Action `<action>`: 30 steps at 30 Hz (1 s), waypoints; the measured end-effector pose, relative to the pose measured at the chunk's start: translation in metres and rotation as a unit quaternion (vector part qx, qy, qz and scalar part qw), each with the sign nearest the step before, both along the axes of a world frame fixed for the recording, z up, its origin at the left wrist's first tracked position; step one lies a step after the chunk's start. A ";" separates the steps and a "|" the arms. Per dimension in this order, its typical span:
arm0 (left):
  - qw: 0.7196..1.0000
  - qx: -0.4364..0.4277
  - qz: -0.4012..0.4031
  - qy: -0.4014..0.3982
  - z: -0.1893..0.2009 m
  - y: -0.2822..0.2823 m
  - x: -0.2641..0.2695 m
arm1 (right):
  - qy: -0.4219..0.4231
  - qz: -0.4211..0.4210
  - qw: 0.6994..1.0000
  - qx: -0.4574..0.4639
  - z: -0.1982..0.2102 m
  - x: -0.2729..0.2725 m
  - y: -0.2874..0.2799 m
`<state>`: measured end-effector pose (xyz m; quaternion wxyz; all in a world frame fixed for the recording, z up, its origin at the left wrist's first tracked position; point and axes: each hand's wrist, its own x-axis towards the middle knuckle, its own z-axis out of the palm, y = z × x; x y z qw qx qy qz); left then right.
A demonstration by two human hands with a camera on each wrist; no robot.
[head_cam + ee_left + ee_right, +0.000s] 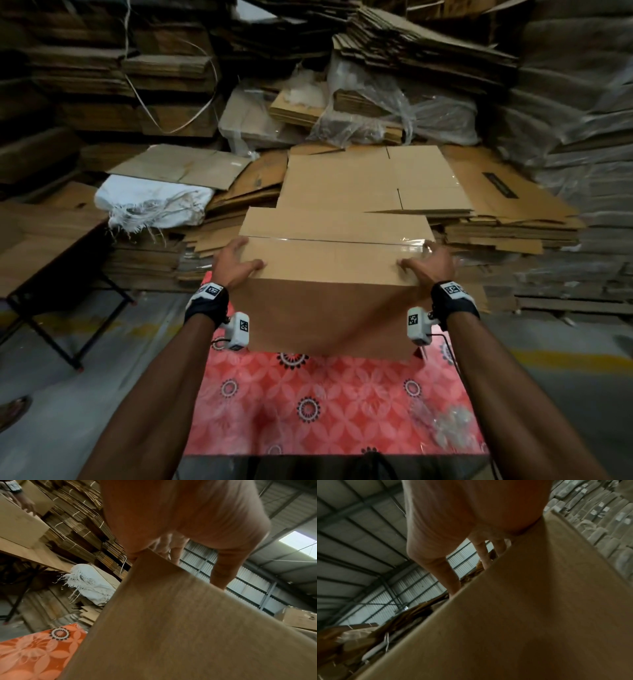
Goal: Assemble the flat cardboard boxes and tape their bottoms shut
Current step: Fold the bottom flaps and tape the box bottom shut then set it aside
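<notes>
An assembled cardboard box point(334, 274) was held above the far end of the counter point(318, 404), taped bottom upward. The left hand point(233, 263) was clamped on its left end and the right hand point(430, 265) on its right end, thumbs laid across the upper face and fingers wrapped over the end edges. Clear tape point(407, 244) was seen along the seam between the two closed flaps, wrinkled at the right end.

A slip was judged possible: the box was carried only by a sideways squeeze, so the walls could buckle or one end could drop if the pressure became uneven. The wrinkled tape end could lift, since it was not seen lying flat.

The box's inside was hidden, so its contents could not be told. Behind it, flat boxes point(373, 185) were stacked, and plastic-wrapped bundles point(397, 109) of cardboard were piled beyond.
</notes>
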<state>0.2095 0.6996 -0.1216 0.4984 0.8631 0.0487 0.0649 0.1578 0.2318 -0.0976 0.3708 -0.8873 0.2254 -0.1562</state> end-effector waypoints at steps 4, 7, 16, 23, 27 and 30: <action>1.000 -0.006 0.003 0.003 0.011 -0.011 0.002 | 0.015 0.019 1.000 -0.019 -0.005 0.008 -0.001; 1.000 -0.016 -0.005 -0.004 0.017 -0.016 0.006 | 0.024 0.028 0.999 -0.040 0.002 0.012 -0.002; 1.000 -0.015 -0.003 0.008 0.024 -0.023 0.027 | 0.012 0.071 0.968 -0.238 -0.007 0.028 0.042; 0.998 0.058 -0.031 0.020 0.024 -0.025 0.046 | -0.020 0.127 0.959 -0.253 -0.033 0.027 0.094; 0.991 0.085 -0.035 0.095 0.009 -0.033 0.053 | 0.043 0.211 0.963 -0.165 -0.051 0.038 0.100; 0.986 0.091 -0.036 0.133 -0.017 -0.049 0.045 | 0.100 0.241 0.955 -0.140 -0.069 0.034 0.104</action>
